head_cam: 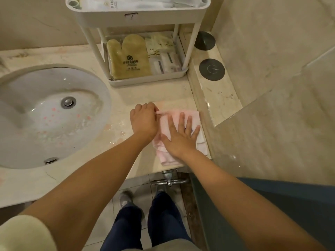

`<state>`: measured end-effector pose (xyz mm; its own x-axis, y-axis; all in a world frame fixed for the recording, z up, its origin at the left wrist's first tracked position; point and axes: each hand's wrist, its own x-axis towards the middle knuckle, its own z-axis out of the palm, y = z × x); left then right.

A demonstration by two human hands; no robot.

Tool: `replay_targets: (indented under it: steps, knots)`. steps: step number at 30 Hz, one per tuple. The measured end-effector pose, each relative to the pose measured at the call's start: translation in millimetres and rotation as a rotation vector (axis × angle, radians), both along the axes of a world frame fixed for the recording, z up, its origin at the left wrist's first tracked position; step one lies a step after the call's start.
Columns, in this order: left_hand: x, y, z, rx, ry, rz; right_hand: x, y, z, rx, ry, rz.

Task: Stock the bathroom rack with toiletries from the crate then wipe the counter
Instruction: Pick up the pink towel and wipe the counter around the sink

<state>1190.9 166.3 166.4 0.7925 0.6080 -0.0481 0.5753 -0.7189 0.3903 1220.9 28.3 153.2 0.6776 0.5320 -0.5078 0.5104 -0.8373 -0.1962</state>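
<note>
Pink folded cloth [178, 140] lies on the beige marble counter [126, 95] at the centre right of the frame, close to the counter's right edge. The right hand [181, 136] rests flat on it, fingers spread and open, pressing rather than gripping. The left hand [144, 120] is curled closed just beside it, pinching the cloth's upper left edge. Stocking looks done: the white two-tier plastic rack [137, 19] at the top centre holds sachets on its upper shelf, and a packaged yellow-green bath mitt [129, 57] with small wrapped toiletries [164, 55] on its lower tray. No crate is in view. Wiping seems under way, with water drops showing near the white round sink [52, 115] at the left, so that stretch probably remains to be wiped
</note>
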Motion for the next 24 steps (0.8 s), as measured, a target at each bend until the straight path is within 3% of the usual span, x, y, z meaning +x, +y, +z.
replay_targets:
  steps: [9,24]
  knots:
    - [27,21,8,-0.073,-0.033,0.142,32,31,-4,-0.002,0.001,0.047]
    - [-8,87,12,-0.128,0.000,0.420,69,110,1,0.051,-0.029,0.456]
